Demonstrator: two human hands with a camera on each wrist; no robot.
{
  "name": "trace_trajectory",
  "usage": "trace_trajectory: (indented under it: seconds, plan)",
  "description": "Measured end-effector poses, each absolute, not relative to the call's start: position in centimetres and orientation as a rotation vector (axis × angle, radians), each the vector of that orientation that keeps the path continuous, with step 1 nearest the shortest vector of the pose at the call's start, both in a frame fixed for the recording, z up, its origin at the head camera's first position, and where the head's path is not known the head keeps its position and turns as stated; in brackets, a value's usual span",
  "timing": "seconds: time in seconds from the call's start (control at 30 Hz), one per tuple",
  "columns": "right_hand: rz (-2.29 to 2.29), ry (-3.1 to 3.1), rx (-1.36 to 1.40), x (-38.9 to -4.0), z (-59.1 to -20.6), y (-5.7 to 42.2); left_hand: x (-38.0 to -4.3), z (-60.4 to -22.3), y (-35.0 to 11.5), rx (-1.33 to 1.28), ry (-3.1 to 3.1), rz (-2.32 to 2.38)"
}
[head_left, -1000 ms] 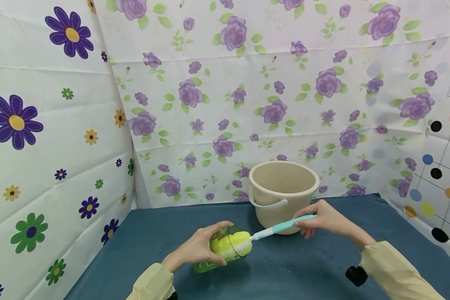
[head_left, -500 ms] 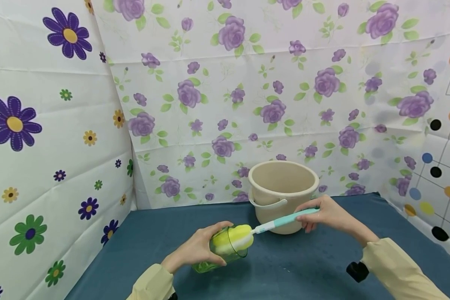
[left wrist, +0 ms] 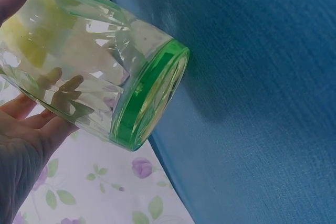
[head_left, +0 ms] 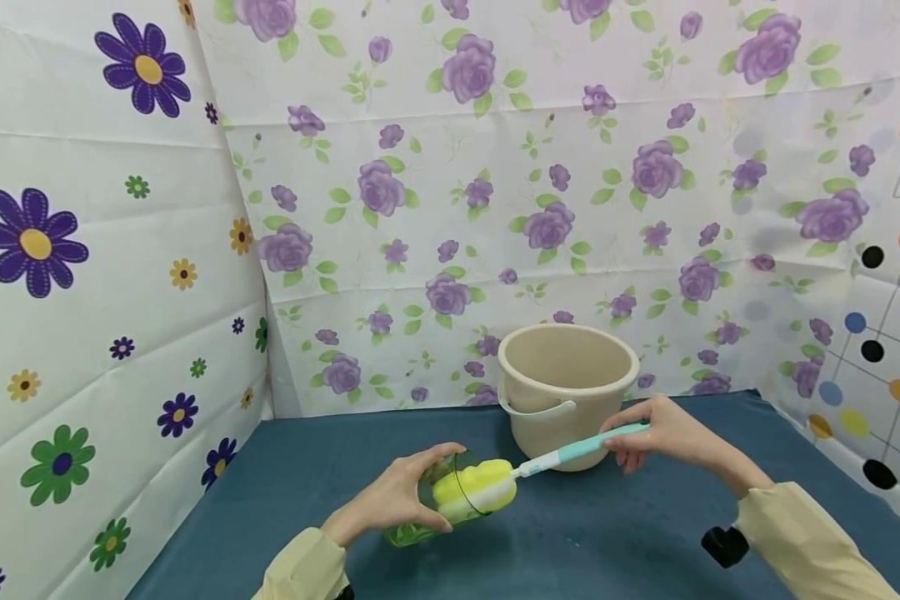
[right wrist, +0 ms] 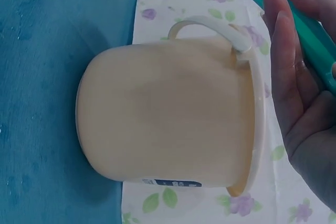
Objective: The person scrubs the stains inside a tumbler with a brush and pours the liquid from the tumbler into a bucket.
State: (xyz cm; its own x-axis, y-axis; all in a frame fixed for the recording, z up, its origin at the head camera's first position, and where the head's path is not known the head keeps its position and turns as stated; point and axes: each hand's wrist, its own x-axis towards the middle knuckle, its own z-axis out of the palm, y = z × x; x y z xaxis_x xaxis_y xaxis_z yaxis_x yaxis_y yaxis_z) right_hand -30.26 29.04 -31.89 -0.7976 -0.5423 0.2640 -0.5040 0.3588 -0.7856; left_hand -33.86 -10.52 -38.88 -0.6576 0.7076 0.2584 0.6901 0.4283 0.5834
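Note:
A clear green cup (head_left: 412,533) lies tilted in my left hand (head_left: 399,493), its mouth facing right. Thumb and fingers wrap its sides; in the left wrist view the thick green base (left wrist: 152,95) points away from the palm. Partly inside the mouth is the yellow sponge head (head_left: 487,475) of a cup brush, with part of it sticking out past the rim. My right hand (head_left: 663,435) pinches the teal end of the brush's handle (head_left: 585,446). In the right wrist view the teal handle (right wrist: 310,35) runs between thumb and fingers.
A beige bucket (head_left: 547,425) with its handle hanging down stands at the back of the blue-covered table (head_left: 330,450), just behind the brush. Flower-patterned cloth (head_left: 390,333) hangs behind, with more cloth on both sides. Water spots (head_left: 573,543) mark the table.
The right hand went slightly up, then moved right and drew the sponge a little further out of the cup. The left hand and cup stay nearly in place.

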Motion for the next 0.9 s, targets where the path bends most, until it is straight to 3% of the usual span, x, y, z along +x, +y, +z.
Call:
trace_trajectory:
  seconds: [0.9]
  plan:
    - [-1.449, 2.587, -1.04, -29.9, -31.1, 30.2, -34.0, -38.8, -10.7, 1.252, 2.601, 1.091]
